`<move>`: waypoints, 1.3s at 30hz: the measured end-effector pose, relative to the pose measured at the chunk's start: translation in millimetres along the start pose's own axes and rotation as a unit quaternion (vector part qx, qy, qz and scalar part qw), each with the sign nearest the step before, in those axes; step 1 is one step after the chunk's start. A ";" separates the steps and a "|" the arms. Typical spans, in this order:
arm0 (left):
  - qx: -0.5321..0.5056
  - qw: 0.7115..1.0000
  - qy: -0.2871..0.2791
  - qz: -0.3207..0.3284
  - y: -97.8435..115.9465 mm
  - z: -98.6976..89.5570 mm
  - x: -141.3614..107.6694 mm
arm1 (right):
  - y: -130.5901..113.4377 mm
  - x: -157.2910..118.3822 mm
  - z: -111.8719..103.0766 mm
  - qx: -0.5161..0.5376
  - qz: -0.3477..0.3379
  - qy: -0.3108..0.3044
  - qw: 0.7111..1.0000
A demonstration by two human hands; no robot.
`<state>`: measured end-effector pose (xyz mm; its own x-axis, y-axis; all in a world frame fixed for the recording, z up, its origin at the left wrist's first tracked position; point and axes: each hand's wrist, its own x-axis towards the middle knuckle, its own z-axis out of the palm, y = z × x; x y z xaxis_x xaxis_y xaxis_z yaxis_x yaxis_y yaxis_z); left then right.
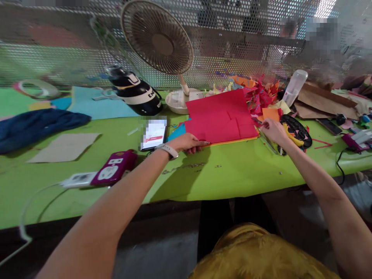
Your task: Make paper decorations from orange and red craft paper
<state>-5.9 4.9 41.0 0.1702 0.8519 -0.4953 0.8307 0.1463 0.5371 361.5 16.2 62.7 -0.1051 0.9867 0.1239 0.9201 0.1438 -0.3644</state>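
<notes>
Red paper sheets [217, 120], with a thin yellow-orange edge beneath them, lie on the green table [223, 174]. My left hand [188, 143] pinches the near left edge of this stack between thumb and fingers. At the stack's right corner is my right hand [271, 128], its fingers drawn together; whatever lies between the fingertips is too small to make out. A thin pointed tool [269, 143] rests just below my right hand. An orange paper piece [271, 114] lies behind that hand.
Behind the sheets stand a white fan [162, 44] and a black bottle [139, 95]. Left are a phone [154, 133], a purple power strip [117, 166] and blue cloth [43, 124]. Right are a black round tray [296, 131], a clear bottle [295, 87] and brown paper [316, 102].
</notes>
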 end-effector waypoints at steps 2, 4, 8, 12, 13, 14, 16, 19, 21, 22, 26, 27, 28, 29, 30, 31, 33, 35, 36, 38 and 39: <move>-0.014 0.997 0.073 0.004 1.0 2.3 -7.2 | 13.6 -9.2 -4.4 -0.092 -0.007 0.052 0.994; -0.019 0.977 0.208 0.046 6.0 8.5 -12.8 | 23.8 -14.7 -3.6 -0.146 -0.007 0.035 0.989; 0.091 0.913 0.341 0.204 22.0 32.9 -9.4 | 37.9 -12.3 6.5 -0.157 -0.005 0.024 0.987; 0.257 0.886 0.254 0.291 28.8 58.1 4.2 | 45.3 -4.8 7.3 -0.098 -0.009 0.064 0.993; 0.280 0.885 0.245 0.282 28.1 62.6 6.4 | 44.6 -4.5 5.6 -0.085 -0.016 0.079 0.993; 0.299 0.882 0.233 0.280 26.8 66.1 7.7 | 42.3 -4.7 3.8 -0.074 -0.028 0.097 0.992; 0.323 0.878 0.223 0.274 23.0 70.3 7.8 | 33.5 -6.5 1.9 -0.058 -0.064 0.121 0.989; 0.335 0.881 0.206 0.264 17.6 70.9 4.1 | 15.5 -8.1 7.4 -0.051 -0.121 0.087 0.987; 0.333 0.886 0.191 0.258 15.2 69.3 1.1 | 6.6 -7.2 15.0 -0.059 -0.142 0.049 0.987; 0.331 0.889 0.184 0.258 14.4 68.4 -0.1 | 4.2 -6.6 18.8 -0.065 -0.144 0.037 0.987; 0.323 0.895 0.170 0.257 12.5 65.0 -2.0 | 6.8 -6.7 26.2 -0.079 -0.134 0.017 0.988; 0.322 0.896 0.169 0.254 12.2 64.3 -1.9 | 8.9 -7.7 26.1 -0.079 -0.134 0.015 0.988; 0.321 0.897 0.169 0.251 11.8 63.7 -1.7 | 10.8 -8.9 25.7 -0.076 -0.137 0.012 0.988; 0.321 0.898 0.170 0.247 11.4 63.2 -1.5 | 12.5 -10.2 25.2 -0.070 -0.143 0.008 0.987; 0.320 0.899 0.171 0.245 11.1 62.8 -1.5 | 13.6 -11.2 25.1 -0.062 -0.150 0.006 0.987; 0.319 0.900 0.171 0.244 11.0 62.5 -1.6 | 14.2 -11.7 25.4 -0.052 -0.160 0.004 0.986; 0.316 0.901 0.173 0.243 11.2 62.3 -2.5 | 13.6 -11.0 27.5 -0.028 -0.182 -0.001 0.983; 0.311 0.900 0.186 0.241 12.4 62.5 -4.1 | 10.7 -7.7 30.4 -0.002 -0.201 0.000 0.980; 0.310 0.898 0.196 0.242 13.2 62.7 -5.0 | 8.5 -5.2 31.8 0.010 -0.210 0.003 0.978; 0.310 0.893 0.212 0.249 14.9 63.4 -6.4 | 2.6 0.7 33.6 0.030 -0.225 0.015 0.974; 0.311 0.890 0.216 0.253 15.5 63.9 -6.7 | -0.9 3.8 34.2 0.036 -0.231 0.021 0.972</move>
<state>39.6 -30.7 9.1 0.4984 0.8629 0.0838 0.8610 -0.5039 0.0691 347.4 22.4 32.0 -0.4833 0.8123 0.3264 0.7494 0.5766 -0.3255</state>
